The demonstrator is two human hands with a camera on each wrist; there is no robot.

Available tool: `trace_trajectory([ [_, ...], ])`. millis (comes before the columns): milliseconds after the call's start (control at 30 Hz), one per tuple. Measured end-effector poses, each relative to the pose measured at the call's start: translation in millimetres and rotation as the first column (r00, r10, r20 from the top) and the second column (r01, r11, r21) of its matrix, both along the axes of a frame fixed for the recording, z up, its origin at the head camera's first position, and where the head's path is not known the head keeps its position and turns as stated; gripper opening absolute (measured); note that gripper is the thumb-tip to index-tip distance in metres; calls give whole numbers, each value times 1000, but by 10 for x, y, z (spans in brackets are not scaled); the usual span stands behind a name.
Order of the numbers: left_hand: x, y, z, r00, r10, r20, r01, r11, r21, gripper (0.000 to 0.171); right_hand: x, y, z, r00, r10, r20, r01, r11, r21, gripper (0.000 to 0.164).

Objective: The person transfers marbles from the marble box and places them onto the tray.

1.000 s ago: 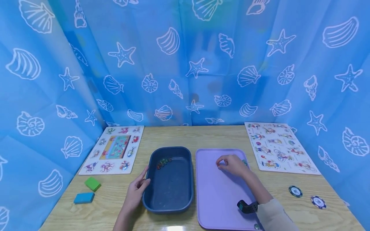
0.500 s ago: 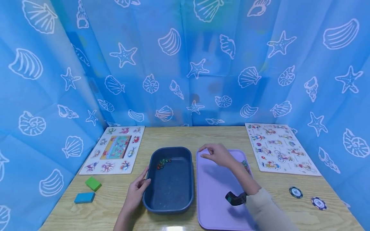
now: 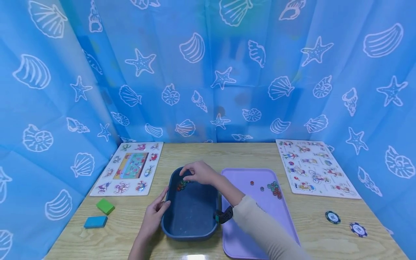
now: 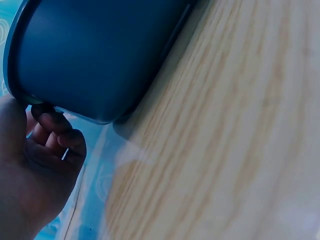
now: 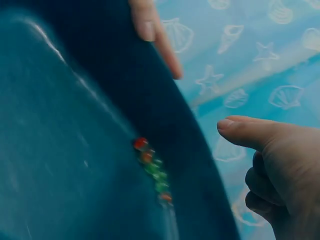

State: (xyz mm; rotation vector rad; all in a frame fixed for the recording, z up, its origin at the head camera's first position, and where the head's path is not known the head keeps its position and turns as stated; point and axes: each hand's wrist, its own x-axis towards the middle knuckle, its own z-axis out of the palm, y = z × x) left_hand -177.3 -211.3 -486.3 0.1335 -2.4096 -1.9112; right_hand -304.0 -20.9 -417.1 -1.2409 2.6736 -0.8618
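Observation:
My left hand holds the left rim of a dark blue rectangular tub, its fingers along the outer wall in the left wrist view. Over the tub's back left corner hovers my right hand, thumb and forefinger in a pinching shape; the red glass bead taken earlier is hidden from view. A row of red and green glass beads lies along the tub's inner edge. To the right, a lilac tray bears a cluster of beads, a lone red bead and a greyish-green bead.
Picture puzzle boards stand at the back left and back right. Green and blue blocks lie left of the tub. Two poker chips lie at right. A blue shell-patterned curtain encloses the table.
My right hand has carried the red bead leftward from the lilac tray to above the tub, uncovering beads on the tray. The left hand keeps its hold on the rim.

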Motion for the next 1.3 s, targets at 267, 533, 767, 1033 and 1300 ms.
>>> trace_trajectory([
  [267, -7, -6, -32, 998, -1, -56, 1, 1000, 7, 44, -71, -243, -240, 998, -22, -56, 31, 988, 150, 16],
  [533, -7, 12, -46, 999, -15, -50, 16, 1000, 16, 46, -98, -260, -392, 996, -58, -67, 71, 975, 210, 13],
  [767, -16, -17, -61, 997, -2, -75, 3, 1000, 10, 46, -127, -304, -414, 997, -73, -35, 79, 963, 258, 14],
  [1033, 10, 9, -5, 998, -27, -64, 29, 999, 31, 46, -48, -149, -268, 998, -44, -37, 49, 986, 159, 13],
  [1300, 110, 48, 225, 999, -19, -41, 18, 1000, -15, 46, 95, 410, 62, 999, -43, -28, 42, 997, -58, 15],
])
